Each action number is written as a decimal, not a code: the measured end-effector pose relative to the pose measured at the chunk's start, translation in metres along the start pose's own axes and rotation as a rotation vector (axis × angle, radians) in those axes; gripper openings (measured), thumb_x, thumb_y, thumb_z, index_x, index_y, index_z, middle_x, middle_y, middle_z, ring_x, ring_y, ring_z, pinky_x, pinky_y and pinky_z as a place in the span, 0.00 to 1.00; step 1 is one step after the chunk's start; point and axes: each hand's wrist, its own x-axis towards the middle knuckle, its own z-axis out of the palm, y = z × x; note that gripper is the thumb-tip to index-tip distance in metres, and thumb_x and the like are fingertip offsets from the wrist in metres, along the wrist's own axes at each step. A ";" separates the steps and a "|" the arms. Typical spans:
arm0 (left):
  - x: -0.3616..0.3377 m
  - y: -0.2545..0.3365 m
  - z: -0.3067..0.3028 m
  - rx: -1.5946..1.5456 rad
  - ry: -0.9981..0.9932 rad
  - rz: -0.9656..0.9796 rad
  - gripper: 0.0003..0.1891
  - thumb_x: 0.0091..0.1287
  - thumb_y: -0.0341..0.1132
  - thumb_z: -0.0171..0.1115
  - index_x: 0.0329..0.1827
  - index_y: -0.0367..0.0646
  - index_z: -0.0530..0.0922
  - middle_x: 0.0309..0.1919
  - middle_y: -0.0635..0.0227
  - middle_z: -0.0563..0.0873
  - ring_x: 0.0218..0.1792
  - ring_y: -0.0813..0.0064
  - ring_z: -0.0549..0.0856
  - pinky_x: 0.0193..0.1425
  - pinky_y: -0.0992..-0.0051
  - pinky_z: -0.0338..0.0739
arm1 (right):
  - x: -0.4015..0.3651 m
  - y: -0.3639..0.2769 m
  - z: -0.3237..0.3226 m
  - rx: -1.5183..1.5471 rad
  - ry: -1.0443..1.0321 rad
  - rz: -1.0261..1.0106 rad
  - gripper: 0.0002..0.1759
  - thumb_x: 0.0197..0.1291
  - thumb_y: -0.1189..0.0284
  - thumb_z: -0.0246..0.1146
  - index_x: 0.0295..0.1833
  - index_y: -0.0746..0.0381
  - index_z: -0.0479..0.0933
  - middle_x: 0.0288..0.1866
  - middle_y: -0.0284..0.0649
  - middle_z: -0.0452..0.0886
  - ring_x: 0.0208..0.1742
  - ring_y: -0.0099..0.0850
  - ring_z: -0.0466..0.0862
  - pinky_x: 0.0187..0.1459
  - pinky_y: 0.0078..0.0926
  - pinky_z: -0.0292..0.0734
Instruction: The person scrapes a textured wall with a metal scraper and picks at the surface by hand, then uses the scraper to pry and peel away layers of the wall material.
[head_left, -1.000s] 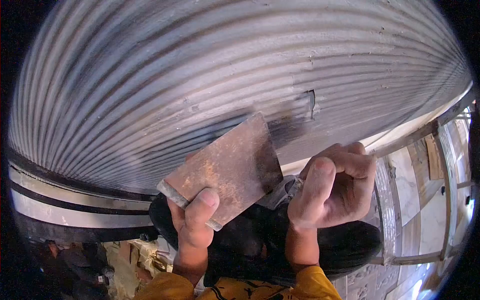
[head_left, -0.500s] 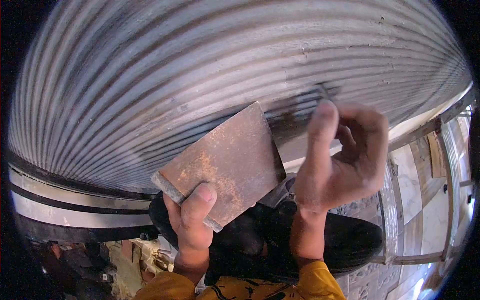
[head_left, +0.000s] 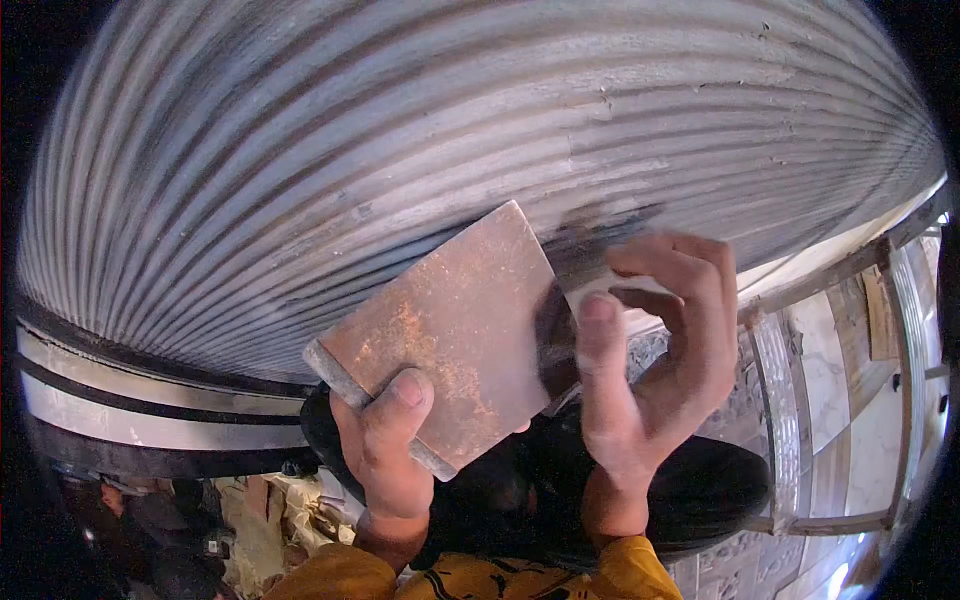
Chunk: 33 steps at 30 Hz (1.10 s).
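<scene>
My left hand (head_left: 395, 435) grips a flat, four-sided brown plate (head_left: 455, 330) by its lower left part, the thumb lying on its face. Orange rust-like patches mark that face, and a thick grey edge runs along the near left side. My right hand (head_left: 670, 350) is just right of the plate, fingers curved and apart from the thumb. I see nothing between them, though motion blurs the fingertips. Beyond both hands rises a large grey ribbed surface (head_left: 470, 110); dark shadows fall on it near my right hand.
Dark-clothed legs (head_left: 690, 490) are folded below my hands. A curved metal frame (head_left: 905, 350) stands at the right over pale panels (head_left: 825, 370). Black and white bands (head_left: 170, 405) edge the ribbed surface at lower left, above crumpled tan material (head_left: 310, 515).
My right hand has come down and slightly left, away from the ribbed surface towards the plate, and its fingers have spread from the thumb. The plate has barely shifted in my left hand.
</scene>
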 end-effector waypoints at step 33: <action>0.016 -0.018 -0.012 0.019 -0.019 0.163 0.34 0.55 0.40 0.63 0.65 0.30 0.70 0.56 0.55 0.78 0.55 0.65 0.77 0.64 0.66 0.69 | -0.014 0.002 0.058 0.403 0.076 0.009 0.15 0.71 0.72 0.57 0.57 0.70 0.72 0.48 0.40 0.77 0.39 0.20 0.73 0.40 0.16 0.70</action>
